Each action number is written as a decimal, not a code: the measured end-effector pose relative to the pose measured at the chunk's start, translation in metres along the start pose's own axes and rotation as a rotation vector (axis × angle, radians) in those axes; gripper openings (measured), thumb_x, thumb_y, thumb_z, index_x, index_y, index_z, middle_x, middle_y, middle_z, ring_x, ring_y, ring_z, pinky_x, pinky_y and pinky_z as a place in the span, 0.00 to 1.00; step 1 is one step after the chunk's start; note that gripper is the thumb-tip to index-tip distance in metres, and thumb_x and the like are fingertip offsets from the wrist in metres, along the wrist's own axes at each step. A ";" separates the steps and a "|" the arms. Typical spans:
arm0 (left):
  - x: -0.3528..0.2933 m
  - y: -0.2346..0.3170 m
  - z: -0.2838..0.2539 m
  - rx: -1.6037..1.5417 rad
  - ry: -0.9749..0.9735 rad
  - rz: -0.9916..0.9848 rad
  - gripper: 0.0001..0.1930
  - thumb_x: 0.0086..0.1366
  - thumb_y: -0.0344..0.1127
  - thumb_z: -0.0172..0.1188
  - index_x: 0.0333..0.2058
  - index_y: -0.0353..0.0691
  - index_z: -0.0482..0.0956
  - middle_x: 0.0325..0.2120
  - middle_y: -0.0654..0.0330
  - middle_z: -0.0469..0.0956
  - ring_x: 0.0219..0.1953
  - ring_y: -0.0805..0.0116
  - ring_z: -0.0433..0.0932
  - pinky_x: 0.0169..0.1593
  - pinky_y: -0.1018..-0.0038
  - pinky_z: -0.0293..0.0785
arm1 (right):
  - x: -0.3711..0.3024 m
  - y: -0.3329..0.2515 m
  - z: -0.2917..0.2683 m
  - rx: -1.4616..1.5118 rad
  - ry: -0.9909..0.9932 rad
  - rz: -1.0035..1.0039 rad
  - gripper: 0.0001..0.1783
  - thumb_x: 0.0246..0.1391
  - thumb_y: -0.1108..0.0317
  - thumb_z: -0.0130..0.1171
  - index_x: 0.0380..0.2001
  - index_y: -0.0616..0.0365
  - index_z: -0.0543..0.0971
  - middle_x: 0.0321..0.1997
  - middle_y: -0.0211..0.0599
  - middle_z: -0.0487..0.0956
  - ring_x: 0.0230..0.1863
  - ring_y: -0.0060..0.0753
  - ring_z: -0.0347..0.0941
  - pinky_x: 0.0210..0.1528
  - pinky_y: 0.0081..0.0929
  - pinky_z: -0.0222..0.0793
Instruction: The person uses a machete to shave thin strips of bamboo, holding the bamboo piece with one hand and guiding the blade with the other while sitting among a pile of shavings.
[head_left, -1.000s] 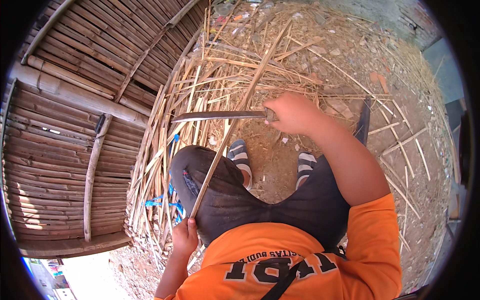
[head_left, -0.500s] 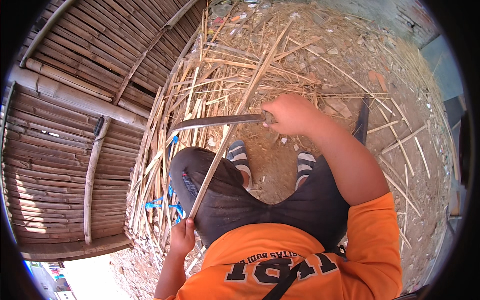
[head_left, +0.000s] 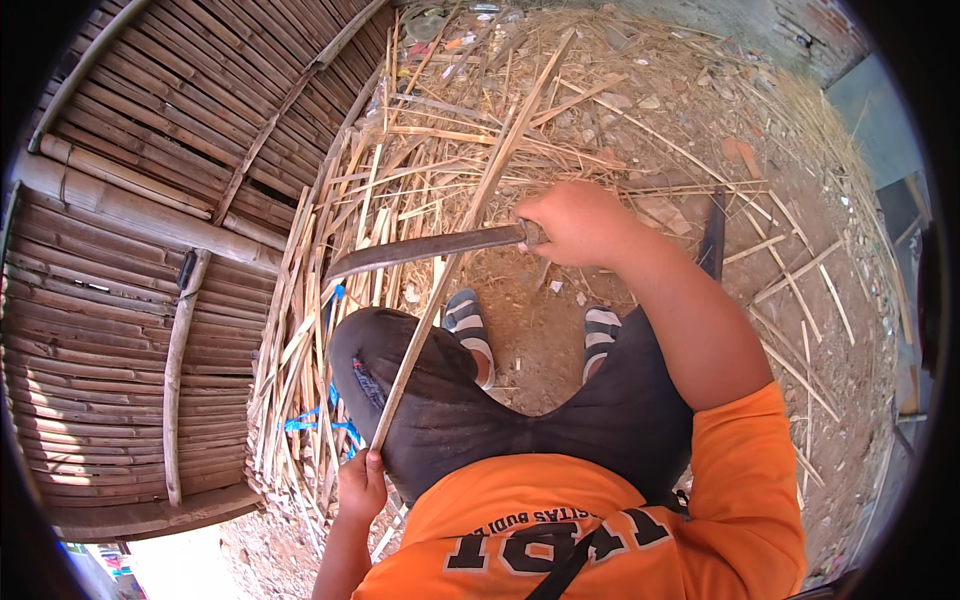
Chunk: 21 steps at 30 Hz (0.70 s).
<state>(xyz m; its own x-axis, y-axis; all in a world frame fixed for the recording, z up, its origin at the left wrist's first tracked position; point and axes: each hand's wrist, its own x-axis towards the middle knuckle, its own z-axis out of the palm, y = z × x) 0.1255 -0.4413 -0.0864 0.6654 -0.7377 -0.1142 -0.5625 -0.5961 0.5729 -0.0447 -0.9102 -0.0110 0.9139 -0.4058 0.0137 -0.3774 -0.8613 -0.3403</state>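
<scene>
A long pale bamboo strip [head_left: 497, 165] runs slantwise from beside my left thigh toward the far ground. Its near end is gripped by my left hand [head_left: 361, 484], thumb pressed along it. My right hand [head_left: 574, 224] is closed round the short handle of a machete [head_left: 430, 249]. The long, dark, slightly curved blade points left and lies across the strip, beyond my left knee. Whether the edge bites into the strip, I cannot tell.
Many split bamboo strips [head_left: 300, 350] lie heaped along my left, with blue plastic ties [head_left: 330, 415] among them. A bamboo slat wall [head_left: 100, 330] stands farther left. Loose strips [head_left: 800, 290] and a dark flat piece [head_left: 713, 235] lie at right. My striped socks [head_left: 466, 318] rest on dirt.
The machete's blade has tilted, its tip now slightly lower and more to the left. My hands keep their holds, and the whole view has shifted a little.
</scene>
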 end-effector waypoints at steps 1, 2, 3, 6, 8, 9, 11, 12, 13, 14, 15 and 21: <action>0.001 -0.001 -0.002 -0.014 -0.007 0.013 0.26 0.76 0.49 0.46 0.25 0.32 0.74 0.15 0.49 0.72 0.19 0.53 0.73 0.26 0.60 0.66 | 0.000 0.001 0.000 -0.006 0.010 -0.039 0.19 0.50 0.55 0.68 0.42 0.54 0.81 0.34 0.48 0.82 0.42 0.55 0.79 0.44 0.50 0.74; 0.002 -0.002 -0.003 -0.028 -0.014 0.026 0.26 0.77 0.49 0.46 0.26 0.32 0.74 0.15 0.49 0.72 0.19 0.55 0.73 0.26 0.61 0.66 | 0.001 0.003 0.000 -0.012 0.021 -0.079 0.19 0.50 0.55 0.68 0.42 0.53 0.81 0.34 0.48 0.82 0.42 0.56 0.79 0.44 0.51 0.74; 0.004 -0.004 -0.001 -0.038 -0.027 0.035 0.26 0.77 0.49 0.46 0.26 0.32 0.74 0.15 0.51 0.71 0.19 0.58 0.72 0.26 0.62 0.66 | 0.001 0.013 -0.007 0.034 0.004 0.037 0.21 0.51 0.54 0.68 0.43 0.56 0.81 0.35 0.50 0.82 0.42 0.56 0.79 0.45 0.50 0.74; 0.005 -0.003 -0.002 -0.031 -0.051 -0.022 0.26 0.77 0.49 0.46 0.26 0.32 0.74 0.15 0.51 0.71 0.19 0.60 0.71 0.26 0.63 0.66 | 0.011 0.059 -0.006 0.241 0.245 0.291 0.23 0.52 0.53 0.69 0.45 0.59 0.81 0.37 0.55 0.82 0.41 0.56 0.80 0.44 0.47 0.74; 0.006 0.003 -0.004 -0.012 -0.037 -0.018 0.26 0.77 0.49 0.46 0.26 0.32 0.74 0.15 0.52 0.71 0.19 0.60 0.71 0.26 0.63 0.65 | 0.010 0.069 -0.004 0.224 0.251 0.275 0.25 0.53 0.53 0.68 0.47 0.59 0.81 0.39 0.56 0.82 0.43 0.55 0.80 0.45 0.46 0.74; 0.004 0.001 -0.003 -0.016 -0.024 -0.007 0.26 0.77 0.49 0.46 0.25 0.32 0.73 0.15 0.51 0.71 0.19 0.58 0.71 0.26 0.62 0.65 | 0.009 0.062 -0.003 0.193 0.246 0.223 0.24 0.53 0.53 0.68 0.46 0.59 0.80 0.38 0.54 0.82 0.43 0.55 0.80 0.46 0.47 0.75; 0.003 -0.004 -0.001 0.009 -0.003 0.010 0.26 0.76 0.48 0.46 0.25 0.33 0.73 0.15 0.49 0.71 0.18 0.53 0.72 0.25 0.61 0.65 | 0.001 0.040 -0.006 0.109 0.152 0.151 0.22 0.53 0.54 0.67 0.45 0.58 0.81 0.37 0.52 0.82 0.43 0.55 0.80 0.47 0.49 0.75; 0.002 -0.006 0.001 0.039 0.010 0.014 0.25 0.76 0.48 0.47 0.24 0.33 0.72 0.15 0.48 0.71 0.18 0.51 0.73 0.25 0.60 0.65 | -0.003 0.017 -0.016 0.058 0.065 0.125 0.21 0.52 0.54 0.68 0.44 0.57 0.81 0.36 0.50 0.82 0.43 0.55 0.80 0.46 0.49 0.75; 0.001 -0.008 0.003 0.068 0.022 0.021 0.25 0.76 0.48 0.47 0.24 0.33 0.72 0.15 0.47 0.71 0.18 0.48 0.73 0.24 0.59 0.65 | -0.008 0.002 -0.022 0.005 -0.022 0.102 0.20 0.52 0.55 0.68 0.43 0.55 0.81 0.36 0.49 0.83 0.43 0.54 0.80 0.46 0.49 0.75; -0.001 -0.005 0.006 0.083 0.035 0.026 0.25 0.76 0.48 0.47 0.24 0.34 0.72 0.15 0.47 0.71 0.18 0.45 0.73 0.24 0.58 0.65 | -0.014 -0.004 -0.022 -0.039 -0.027 0.054 0.19 0.52 0.55 0.68 0.42 0.54 0.81 0.35 0.48 0.82 0.42 0.54 0.80 0.45 0.49 0.75; -0.003 -0.001 0.007 0.107 0.054 0.035 0.24 0.75 0.48 0.47 0.24 0.34 0.72 0.15 0.46 0.72 0.19 0.43 0.73 0.24 0.57 0.65 | -0.018 -0.009 -0.022 -0.077 -0.023 0.006 0.18 0.51 0.55 0.68 0.41 0.53 0.81 0.34 0.47 0.82 0.42 0.54 0.80 0.45 0.50 0.76; -0.007 -0.009 0.018 0.241 0.184 0.131 0.21 0.74 0.46 0.48 0.25 0.37 0.72 0.15 0.45 0.71 0.19 0.38 0.73 0.22 0.53 0.65 | -0.021 0.047 -0.040 0.031 0.276 0.182 0.19 0.52 0.55 0.69 0.41 0.56 0.82 0.31 0.51 0.81 0.37 0.57 0.79 0.40 0.49 0.73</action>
<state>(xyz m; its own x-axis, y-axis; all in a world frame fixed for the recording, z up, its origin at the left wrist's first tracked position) 0.1169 -0.4360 -0.1051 0.6445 -0.7568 0.1089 -0.7348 -0.5737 0.3618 -0.0881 -0.9544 0.0106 0.7549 -0.6238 0.2027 -0.5224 -0.7586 -0.3894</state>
